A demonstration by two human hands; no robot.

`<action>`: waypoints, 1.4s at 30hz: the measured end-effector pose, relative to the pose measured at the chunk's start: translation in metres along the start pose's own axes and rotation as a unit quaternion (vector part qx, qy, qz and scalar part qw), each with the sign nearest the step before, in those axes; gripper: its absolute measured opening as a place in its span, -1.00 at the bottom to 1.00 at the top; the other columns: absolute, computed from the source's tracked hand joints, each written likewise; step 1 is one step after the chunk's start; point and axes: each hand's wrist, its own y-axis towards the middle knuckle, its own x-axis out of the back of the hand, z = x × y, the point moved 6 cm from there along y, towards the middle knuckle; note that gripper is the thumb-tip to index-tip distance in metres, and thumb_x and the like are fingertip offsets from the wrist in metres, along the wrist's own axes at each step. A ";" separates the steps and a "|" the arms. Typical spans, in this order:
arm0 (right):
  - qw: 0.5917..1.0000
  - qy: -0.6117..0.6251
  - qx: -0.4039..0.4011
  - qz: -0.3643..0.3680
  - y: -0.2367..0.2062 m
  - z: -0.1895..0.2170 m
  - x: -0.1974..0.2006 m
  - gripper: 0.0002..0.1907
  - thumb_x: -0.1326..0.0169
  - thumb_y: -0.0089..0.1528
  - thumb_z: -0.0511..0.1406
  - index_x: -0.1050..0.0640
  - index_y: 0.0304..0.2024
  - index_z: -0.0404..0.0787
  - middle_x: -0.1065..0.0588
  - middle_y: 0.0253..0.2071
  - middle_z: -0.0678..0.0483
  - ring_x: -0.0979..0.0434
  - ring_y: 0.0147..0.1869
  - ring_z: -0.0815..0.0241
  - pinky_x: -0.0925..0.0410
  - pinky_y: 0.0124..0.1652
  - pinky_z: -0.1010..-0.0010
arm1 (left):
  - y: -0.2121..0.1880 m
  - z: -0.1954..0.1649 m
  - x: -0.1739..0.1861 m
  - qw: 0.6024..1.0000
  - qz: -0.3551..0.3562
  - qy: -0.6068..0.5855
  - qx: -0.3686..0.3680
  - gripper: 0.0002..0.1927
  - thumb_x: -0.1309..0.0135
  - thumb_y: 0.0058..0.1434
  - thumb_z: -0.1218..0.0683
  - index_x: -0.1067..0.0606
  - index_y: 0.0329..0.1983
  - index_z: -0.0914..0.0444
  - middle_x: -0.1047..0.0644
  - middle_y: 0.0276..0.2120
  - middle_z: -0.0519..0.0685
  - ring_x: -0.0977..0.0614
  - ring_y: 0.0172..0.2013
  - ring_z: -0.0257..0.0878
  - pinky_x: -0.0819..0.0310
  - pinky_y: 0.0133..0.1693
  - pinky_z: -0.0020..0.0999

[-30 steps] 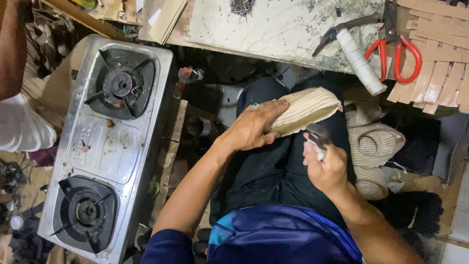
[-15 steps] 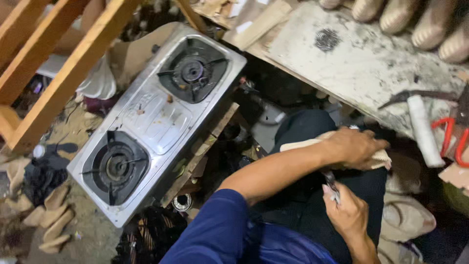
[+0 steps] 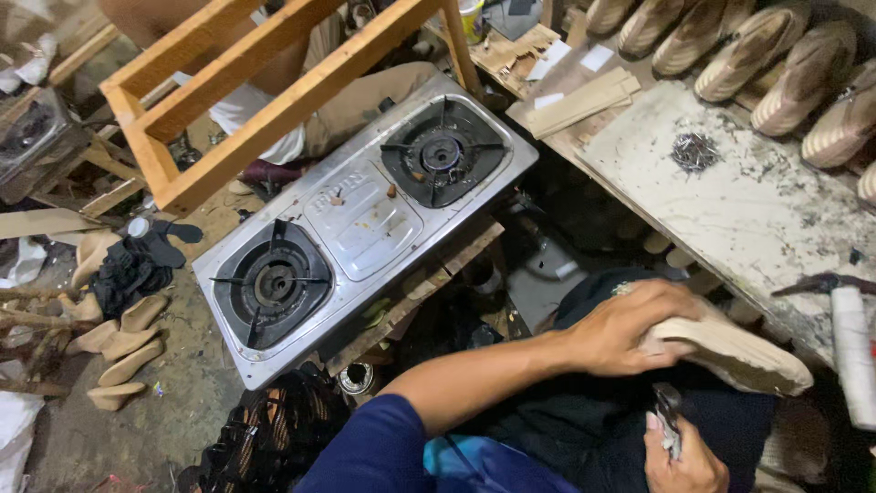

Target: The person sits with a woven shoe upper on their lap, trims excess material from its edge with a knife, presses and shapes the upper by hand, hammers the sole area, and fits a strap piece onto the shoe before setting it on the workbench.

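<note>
My left hand (image 3: 630,327) presses down on a beige woven shoe upper (image 3: 739,354) that rests on my dark-trousered lap. My fingers wrap over its heel end while its toe points right. Below it, my right hand (image 3: 680,456) grips a small dark metal tool (image 3: 666,413) with its tip pointing up toward the shoe. My blue sleeve (image 3: 383,447) fills the bottom centre.
A two-burner steel gas stove (image 3: 365,219) lies left of my lap. A wooden frame (image 3: 265,100) stands beyond it with a person sitting behind. A worn workboard (image 3: 748,201) at right holds nails (image 3: 695,151), a white tube (image 3: 853,351) and a row of finished shoes (image 3: 766,64). Soles lie scattered on the floor at left.
The view has swung left and tilted, so the stove and wooden frame now fill the middle. My left hand stays on the shoe; my right hand still holds the tool beneath it.
</note>
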 end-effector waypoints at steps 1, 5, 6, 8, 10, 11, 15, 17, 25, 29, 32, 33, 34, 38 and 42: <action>1.000 0.017 0.004 0.001 0.001 0.001 -0.002 -0.71 -0.25 0.23 -0.14 -0.63 -0.13 -0.20 -0.56 -0.39 -0.13 -0.64 -0.36 -0.04 -0.45 -0.30 0.23 | -0.014 0.004 0.005 1.000 0.015 -0.014 0.021 -0.48 -0.13 0.35 -0.03 -0.32 0.31 0.20 -0.44 0.20 0.09 -0.48 0.28 -0.01 -0.35 0.35 -0.14; 0.997 -0.072 0.017 0.019 0.004 0.016 0.003 -0.68 -0.27 0.21 -0.14 -0.64 -0.13 -0.22 -0.56 -0.38 -0.20 -0.61 -0.35 -0.14 -0.44 -0.31 0.17 | -0.047 0.005 0.014 0.985 0.048 0.164 0.018 -0.38 -0.08 0.12 0.14 -0.36 0.30 0.21 -0.43 0.31 0.07 -0.39 0.39 0.14 -0.12 0.47 0.19; 0.996 -0.083 0.025 0.038 0.003 0.022 0.003 -0.68 -0.26 0.23 -0.14 -0.62 -0.12 -0.24 -0.56 -0.35 -0.21 -0.61 -0.34 -0.14 -0.45 -0.31 0.18 | -0.050 0.007 0.012 0.984 0.067 0.161 0.036 -0.35 -0.08 0.10 0.15 -0.35 0.33 0.24 -0.42 0.33 0.10 -0.37 0.41 0.15 -0.09 0.43 0.23; 0.994 -0.070 -0.002 0.084 -0.007 0.030 0.014 -0.69 -0.20 0.28 -0.17 -0.61 -0.08 -0.27 -0.55 -0.37 -0.20 -0.61 -0.34 -0.12 -0.44 -0.32 0.18 | -0.056 0.007 0.003 0.981 0.105 0.145 0.075 -0.36 -0.10 0.12 0.15 -0.36 0.33 0.24 -0.42 0.34 0.13 -0.36 0.43 0.15 -0.11 0.39 0.24; 0.969 0.108 -0.165 0.152 -0.025 0.027 0.011 -0.73 -0.12 0.33 -0.20 -0.59 -0.13 -0.30 -0.52 -0.47 -0.11 -0.53 -0.43 0.04 -0.41 -0.42 0.26 | -0.060 0.008 -0.002 0.975 0.142 0.135 0.102 -0.42 -0.16 0.18 0.12 -0.39 0.31 0.22 -0.45 0.30 0.11 -0.38 0.40 0.11 -0.18 0.38 0.20; 0.905 0.262 -0.285 0.178 -0.039 0.024 0.008 -0.73 -0.07 0.36 -0.21 -0.56 -0.20 -0.33 -0.50 -0.52 -0.04 -0.46 -0.52 0.19 -0.39 -0.50 0.34 | -0.062 0.007 -0.008 0.971 0.163 0.134 0.110 -0.43 -0.19 0.21 0.10 -0.40 0.30 0.21 -0.46 0.28 0.10 -0.40 0.38 0.09 -0.21 0.38 0.18; 0.873 0.291 -0.344 0.189 -0.060 0.038 0.018 -0.76 -0.02 0.34 -0.26 -0.59 -0.15 -0.32 -0.57 -0.46 -0.01 -0.53 -0.44 0.31 -0.38 -0.43 0.45 | -0.073 -0.011 -0.016 0.978 0.157 0.131 0.037 -0.42 -0.14 0.23 0.22 -0.38 0.36 0.25 -0.39 0.36 0.17 -0.34 0.41 0.10 -0.09 0.39 0.14; 0.891 0.256 -0.328 0.184 -0.059 0.045 0.022 -0.73 0.03 0.35 -0.25 -0.60 -0.09 -0.28 -0.62 -0.41 -0.01 -0.57 -0.42 0.27 -0.40 -0.40 0.40 | -0.078 -0.014 -0.018 0.976 0.162 0.143 0.030 -0.43 -0.13 0.25 0.21 -0.39 0.36 0.24 -0.40 0.36 0.15 -0.35 0.42 0.08 -0.10 0.41 0.10; 0.948 0.187 -0.215 0.144 -0.033 0.082 0.035 -0.70 0.04 0.30 -0.30 -0.51 0.04 -0.27 -0.61 -0.22 -0.15 -0.66 -0.14 -0.12 -0.45 -0.19 0.16 | -0.088 -0.021 -0.025 0.980 0.131 0.147 0.021 -0.43 -0.20 0.22 0.21 -0.42 0.33 0.20 -0.43 0.34 0.09 -0.39 0.40 0.07 -0.09 0.41 0.09; 0.951 0.091 -0.225 0.193 -0.029 0.086 0.039 -0.75 0.03 0.29 -0.32 -0.47 -0.01 -0.29 -0.55 -0.29 -0.23 -0.56 -0.14 -0.31 -0.38 -0.19 0.01 | -0.092 -0.024 -0.026 0.979 0.123 0.160 0.005 -0.37 -0.23 0.12 0.26 -0.43 0.31 0.19 -0.43 0.33 0.09 -0.39 0.39 0.08 -0.07 0.42 0.13; 0.971 0.082 -0.145 0.174 -0.020 0.100 0.048 -0.69 0.03 0.26 -0.35 -0.43 0.05 -0.33 -0.49 -0.27 -0.23 -0.52 -0.18 -0.35 -0.37 -0.21 -0.02 | -0.096 -0.025 -0.024 0.977 0.121 0.174 0.001 -0.36 -0.23 0.11 0.28 -0.44 0.30 0.17 -0.44 0.34 0.07 -0.40 0.40 0.06 -0.08 0.43 0.12; 0.978 0.084 -0.106 0.160 -0.017 0.107 0.051 -0.65 0.03 0.25 -0.36 -0.41 0.08 -0.35 -0.47 -0.26 -0.23 -0.51 -0.19 -0.35 -0.37 -0.23 -0.01 | -0.097 -0.025 -0.024 0.977 0.119 0.179 -0.002 -0.37 -0.23 0.12 0.29 -0.45 0.30 0.17 -0.44 0.34 0.06 -0.40 0.41 0.05 -0.08 0.43 0.12; 0.973 0.090 -0.134 0.166 -0.018 0.107 0.051 -0.61 0.04 0.25 -0.37 -0.40 0.13 -0.34 -0.45 -0.26 -0.22 -0.53 -0.23 -0.31 -0.38 -0.23 0.01 | -0.097 -0.025 -0.023 0.977 0.119 0.175 -0.001 -0.36 -0.23 0.11 0.29 -0.45 0.30 0.17 -0.44 0.34 0.06 -0.40 0.41 0.05 -0.08 0.43 0.12; 0.983 0.072 -0.120 0.121 -0.019 0.115 0.052 -0.53 0.03 0.26 -0.39 -0.38 0.23 -0.36 -0.43 -0.22 -0.22 -0.52 -0.24 -0.29 -0.38 -0.25 0.03 | -0.096 -0.021 -0.020 0.980 0.121 0.159 0.003 -0.34 -0.23 0.07 0.29 -0.45 0.30 0.15 -0.44 0.34 0.04 -0.40 0.40 0.04 -0.08 0.43 0.09; 0.989 0.049 -0.107 0.089 -0.029 0.104 0.045 -0.56 0.00 0.28 -0.38 -0.41 0.23 -0.36 -0.43 -0.23 -0.23 -0.50 -0.22 -0.31 -0.36 -0.28 0.04 | -0.093 -0.015 -0.017 0.980 0.128 0.155 0.004 -0.33 -0.26 0.11 0.26 -0.44 0.33 0.11 -0.43 0.36 -0.02 -0.38 0.43 -0.01 -0.10 0.46 0.04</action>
